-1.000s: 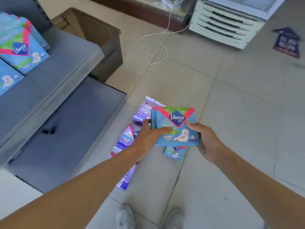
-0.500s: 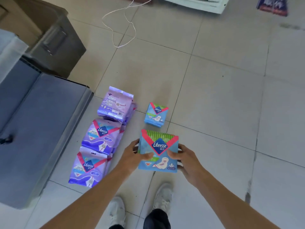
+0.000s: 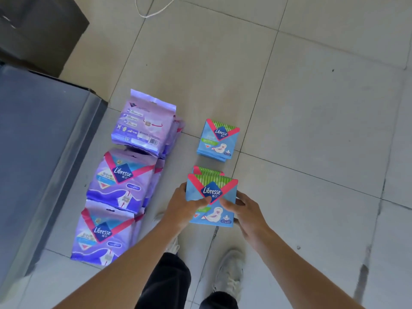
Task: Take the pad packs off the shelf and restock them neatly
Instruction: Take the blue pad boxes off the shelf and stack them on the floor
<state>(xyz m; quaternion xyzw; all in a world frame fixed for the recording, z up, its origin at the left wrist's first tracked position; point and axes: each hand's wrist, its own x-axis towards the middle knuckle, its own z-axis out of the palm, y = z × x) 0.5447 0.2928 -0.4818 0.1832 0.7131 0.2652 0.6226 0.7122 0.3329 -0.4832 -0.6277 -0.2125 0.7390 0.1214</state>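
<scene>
pale tiled floor, grey shelf base

**Shop aisle, judged by the stock on the floor**

Retail goods in multiples: three piles of purple Libresse pad packs in a row on the pale tiled floor, a small pile of blue Libresse packs to their right, and a matching blue stack held nearer. Same brand throughout, with a barcode showing on the farthest purple pack. Left of the row, the grey metal base deck of store shelving. Beyond that, a dark brown bin.
</scene>
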